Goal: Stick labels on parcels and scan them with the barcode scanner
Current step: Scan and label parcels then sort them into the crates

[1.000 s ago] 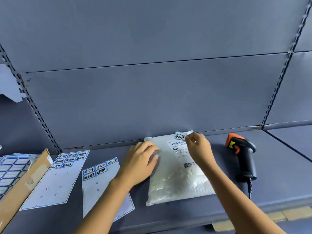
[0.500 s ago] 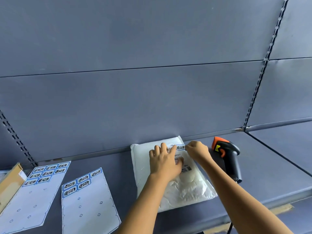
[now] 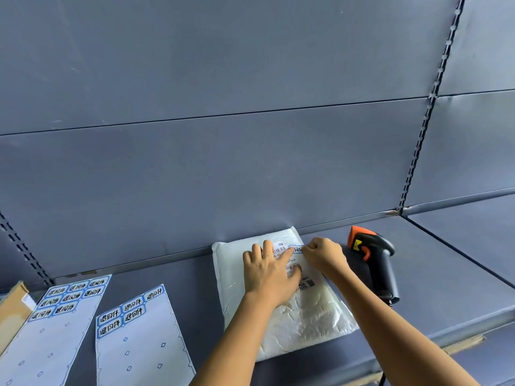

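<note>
A white padded parcel lies flat on the grey shelf, with a printed shipping label near its far end. My left hand lies flat on the parcel, fingers spread, the index fingertip touching a small blue-bordered label. My right hand pinches the right end of that label and holds it against the parcel's top. A black and orange barcode scanner lies on the shelf just right of the parcel, behind my right forearm.
Two label sheets with several blue-bordered stickers lie to the left. A cardboard box corner shows at the far left edge. The grey back panel rises right behind the parcel.
My left hand slid from the parcel's left edge onto its top beside the label. The label came down from the air onto the parcel. The view shifted left.
</note>
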`<control>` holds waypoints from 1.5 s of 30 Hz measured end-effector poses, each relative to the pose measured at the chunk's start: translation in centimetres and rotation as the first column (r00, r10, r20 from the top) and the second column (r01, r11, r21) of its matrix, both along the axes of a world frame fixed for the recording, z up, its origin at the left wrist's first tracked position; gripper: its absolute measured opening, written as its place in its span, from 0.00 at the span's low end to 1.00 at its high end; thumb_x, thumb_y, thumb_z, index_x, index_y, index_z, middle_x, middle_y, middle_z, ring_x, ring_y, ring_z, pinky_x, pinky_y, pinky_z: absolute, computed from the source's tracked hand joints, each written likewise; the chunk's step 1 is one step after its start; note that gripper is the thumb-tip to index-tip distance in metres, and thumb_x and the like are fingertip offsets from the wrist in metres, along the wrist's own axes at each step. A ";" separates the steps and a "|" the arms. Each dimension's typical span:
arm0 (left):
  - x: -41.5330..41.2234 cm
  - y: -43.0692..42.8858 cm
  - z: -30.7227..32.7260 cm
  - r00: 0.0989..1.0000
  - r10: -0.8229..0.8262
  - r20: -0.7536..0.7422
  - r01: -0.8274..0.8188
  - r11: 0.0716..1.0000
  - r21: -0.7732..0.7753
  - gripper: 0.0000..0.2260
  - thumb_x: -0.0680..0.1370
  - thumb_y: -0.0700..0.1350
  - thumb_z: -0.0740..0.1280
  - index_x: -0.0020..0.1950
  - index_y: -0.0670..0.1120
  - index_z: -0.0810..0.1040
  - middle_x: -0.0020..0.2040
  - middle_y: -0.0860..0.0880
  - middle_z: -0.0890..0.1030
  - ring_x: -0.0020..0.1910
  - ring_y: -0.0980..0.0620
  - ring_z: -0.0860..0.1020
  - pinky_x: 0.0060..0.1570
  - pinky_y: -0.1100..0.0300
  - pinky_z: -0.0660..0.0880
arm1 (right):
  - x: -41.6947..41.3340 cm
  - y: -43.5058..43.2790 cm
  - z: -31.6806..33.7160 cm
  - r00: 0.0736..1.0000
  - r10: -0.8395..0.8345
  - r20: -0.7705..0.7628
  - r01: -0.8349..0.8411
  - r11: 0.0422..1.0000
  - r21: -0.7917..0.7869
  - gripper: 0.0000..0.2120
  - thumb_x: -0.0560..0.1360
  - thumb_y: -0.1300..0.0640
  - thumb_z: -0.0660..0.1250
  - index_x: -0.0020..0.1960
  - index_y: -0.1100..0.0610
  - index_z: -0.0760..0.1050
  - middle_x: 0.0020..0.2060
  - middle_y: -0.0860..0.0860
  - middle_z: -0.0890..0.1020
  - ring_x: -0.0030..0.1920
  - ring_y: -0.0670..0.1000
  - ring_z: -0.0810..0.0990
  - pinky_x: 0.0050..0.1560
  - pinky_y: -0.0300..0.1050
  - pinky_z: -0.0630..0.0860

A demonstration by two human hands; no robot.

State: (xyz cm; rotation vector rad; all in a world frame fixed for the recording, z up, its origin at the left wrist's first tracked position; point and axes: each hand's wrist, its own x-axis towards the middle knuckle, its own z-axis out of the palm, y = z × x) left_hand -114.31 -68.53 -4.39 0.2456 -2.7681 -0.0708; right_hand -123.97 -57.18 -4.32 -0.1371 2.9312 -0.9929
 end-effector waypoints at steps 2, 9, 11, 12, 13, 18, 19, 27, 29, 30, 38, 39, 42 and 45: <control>0.0 0.1 0.0 0.999 -0.009 0.034 0.009 1.000 0.003 0.32 0.67 0.62 0.41 0.65 0.60 0.72 0.55 0.46 0.72 0.53 0.42 0.69 0.51 0.49 0.62 | 0.1 0.1 -0.2 1.000 -0.002 -0.025 0.003 0.999 0.043 0.10 0.72 0.51 0.61 0.41 0.57 0.76 0.45 0.53 0.79 0.51 0.58 0.75 0.49 0.47 0.73; -0.2 0.0 -0.8 0.999 0.029 -0.020 -0.029 0.999 -0.027 0.30 0.70 0.62 0.44 0.66 0.60 0.73 0.53 0.46 0.74 0.49 0.42 0.71 0.48 0.49 0.64 | 0.7 0.5 -1.0 0.999 -0.039 0.002 0.037 0.946 -0.322 0.09 0.73 0.51 0.65 0.43 0.57 0.70 0.45 0.54 0.77 0.46 0.55 0.74 0.40 0.43 0.65; -0.1 0.0 -0.8 0.999 0.033 -0.026 -0.033 0.999 -0.007 0.31 0.69 0.62 0.43 0.65 0.59 0.74 0.53 0.46 0.74 0.50 0.42 0.71 0.49 0.49 0.65 | 1.1 0.6 -1.2 1.000 -0.025 0.001 0.023 0.932 -0.361 0.08 0.75 0.54 0.62 0.51 0.59 0.72 0.51 0.57 0.77 0.48 0.54 0.74 0.45 0.43 0.66; 0.0 0.1 -0.6 0.999 0.029 -0.024 -0.029 1.000 0.008 0.31 0.69 0.62 0.43 0.64 0.58 0.74 0.53 0.45 0.74 0.51 0.42 0.71 0.50 0.49 0.65 | 1.5 0.6 -1.2 1.000 -0.014 -0.004 0.011 0.934 -0.357 0.08 0.76 0.57 0.60 0.53 0.59 0.72 0.53 0.58 0.76 0.49 0.54 0.73 0.47 0.43 0.66; 0.0 0.1 -0.4 1.000 0.021 0.001 -0.021 0.999 0.026 0.32 0.68 0.62 0.42 0.65 0.58 0.73 0.55 0.45 0.73 0.52 0.42 0.70 0.51 0.49 0.64 | 1.9 0.6 -1.0 1.000 -0.004 -0.013 -0.001 0.937 -0.348 0.09 0.77 0.59 0.57 0.55 0.60 0.71 0.54 0.58 0.75 0.50 0.55 0.72 0.48 0.44 0.66; 1.5 -1.4 0.6 1.000 -0.018 -0.014 0.022 0.908 0.418 0.30 0.72 0.62 0.47 0.72 0.55 0.65 0.64 0.51 0.70 0.63 0.49 0.66 0.63 0.57 0.60 | 3.8 0.5 0.8 0.988 0.054 -0.147 -0.094 0.955 -0.281 0.10 0.79 0.61 0.54 0.57 0.61 0.71 0.54 0.59 0.72 0.56 0.60 0.73 0.50 0.48 0.68; 2.2 -2.2 0.6 0.997 0.006 -0.074 0.035 0.840 0.541 0.26 0.75 0.59 0.52 0.71 0.52 0.67 0.64 0.52 0.71 0.64 0.51 0.66 0.64 0.59 0.61 | 4.2 0.3 1.4 0.980 0.088 -0.179 -0.135 0.952 -0.274 0.10 0.79 0.61 0.55 0.57 0.61 0.71 0.54 0.58 0.72 0.56 0.60 0.73 0.48 0.47 0.69; 11.3 -12.7 -0.6 0.901 0.390 -0.191 -0.224 0.794 0.566 0.11 0.75 0.41 0.67 0.56 0.45 0.79 0.54 0.47 0.78 0.55 0.46 0.76 0.55 0.54 0.71 | 11.2 -6.5 4.8 0.813 0.416 -0.406 -0.531 0.817 -0.225 0.10 0.77 0.61 0.65 0.58 0.59 0.74 0.55 0.51 0.75 0.54 0.50 0.75 0.47 0.31 0.65; 14.3 -14.8 -0.8 0.866 0.477 -0.153 -0.339 0.783 0.521 0.10 0.74 0.40 0.67 0.54 0.45 0.80 0.53 0.46 0.79 0.51 0.45 0.78 0.51 0.55 0.71 | 13.3 -9.2 4.8 0.734 0.541 -0.410 -0.648 0.738 -0.186 0.09 0.75 0.62 0.65 0.56 0.60 0.75 0.54 0.54 0.76 0.54 0.54 0.75 0.51 0.39 0.69; 15.7 -15.7 -0.9 0.850 0.510 -0.129 -0.398 0.784 0.477 0.10 0.74 0.40 0.67 0.54 0.46 0.80 0.53 0.46 0.79 0.50 0.44 0.78 0.50 0.54 0.72 | 14.2 -10.5 4.6 0.693 0.601 -0.399 -0.697 0.700 -0.156 0.09 0.75 0.62 0.64 0.54 0.60 0.76 0.53 0.55 0.77 0.54 0.56 0.76 0.53 0.42 0.70; 23.7 -19.1 -2.0 0.736 0.677 -0.014 -0.635 0.697 0.332 0.15 0.74 0.47 0.68 0.60 0.45 0.77 0.58 0.44 0.79 0.58 0.41 0.74 0.54 0.51 0.70 | 19.7 -16.3 0.5 0.430 0.901 -0.062 -0.881 0.433 0.190 0.17 0.77 0.53 0.60 0.65 0.51 0.72 0.63 0.50 0.74 0.64 0.55 0.71 0.63 0.48 0.69; 24.0 -19.1 -2.1 0.733 0.680 -0.010 -0.643 0.698 0.315 0.16 0.74 0.48 0.68 0.60 0.45 0.77 0.59 0.44 0.78 0.58 0.42 0.74 0.55 0.52 0.70 | 19.9 -16.4 0.0 0.412 0.910 -0.043 -0.883 0.410 0.226 0.18 0.77 0.53 0.60 0.66 0.51 0.72 0.65 0.50 0.72 0.65 0.55 0.70 0.64 0.48 0.68; 24.2 -19.0 -2.3 0.748 0.663 -0.026 -0.630 0.722 0.285 0.14 0.74 0.47 0.68 0.58 0.44 0.78 0.56 0.44 0.80 0.56 0.42 0.76 0.55 0.52 0.71 | 19.9 -16.5 -0.7 0.383 0.923 -0.039 -0.879 0.377 0.292 0.21 0.78 0.52 0.59 0.70 0.51 0.68 0.70 0.47 0.67 0.69 0.52 0.66 0.67 0.46 0.63; 22.7 -17.9 -2.3 0.786 0.618 -0.024 -0.590 0.761 0.269 0.14 0.74 0.48 0.68 0.57 0.43 0.78 0.55 0.45 0.80 0.55 0.43 0.76 0.55 0.52 0.71 | 19.2 -16.1 -0.8 0.359 0.933 0.000 -0.889 0.343 0.303 0.23 0.79 0.51 0.57 0.74 0.52 0.63 0.74 0.47 0.62 0.73 0.50 0.62 0.72 0.45 0.57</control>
